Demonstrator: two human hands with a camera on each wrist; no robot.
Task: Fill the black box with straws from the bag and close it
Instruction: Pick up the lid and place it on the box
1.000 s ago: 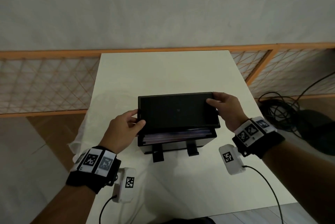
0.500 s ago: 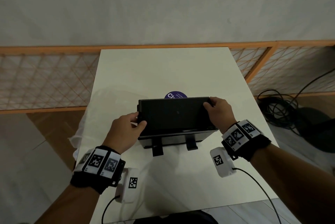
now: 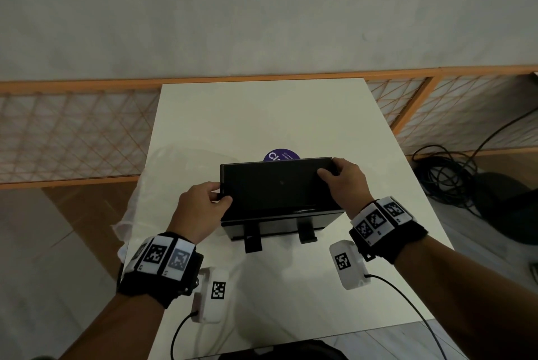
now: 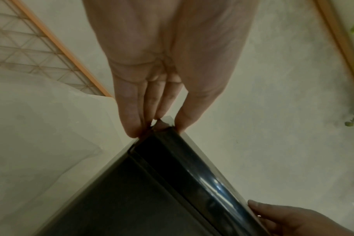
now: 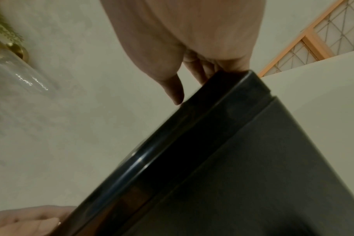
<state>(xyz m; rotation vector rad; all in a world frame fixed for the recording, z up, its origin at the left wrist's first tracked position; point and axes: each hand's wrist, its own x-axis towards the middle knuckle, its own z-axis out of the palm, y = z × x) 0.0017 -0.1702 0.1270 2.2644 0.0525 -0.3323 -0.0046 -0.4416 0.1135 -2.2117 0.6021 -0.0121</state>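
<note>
The black box [image 3: 279, 220] stands mid-table with its flat black lid [image 3: 276, 185] lying level on top. My left hand [image 3: 203, 202] pinches the lid's left end, thumb on top and fingers at the side; the left wrist view shows the fingers [image 4: 131, 115] at the lid corner [image 4: 164, 127]. My right hand [image 3: 343, 182] grips the lid's far right corner; in the right wrist view its thumb [image 5: 174, 89] lies on the lid [image 5: 212, 121]. No straws show. A clear plastic bag [image 3: 151, 185] lies limp at the table's left edge.
The white table [image 3: 262, 115] ends close behind at an orange lattice railing [image 3: 72, 132]. A purple round sticker [image 3: 281, 155] peeks out behind the box. Two black tabs [image 3: 253, 239] jut from the box front. Black cables [image 3: 448, 173] lie on the floor to the right.
The lid has come down from a raised tilt onto the box, hiding the straws that showed in the gap. Both hands moved down with it.
</note>
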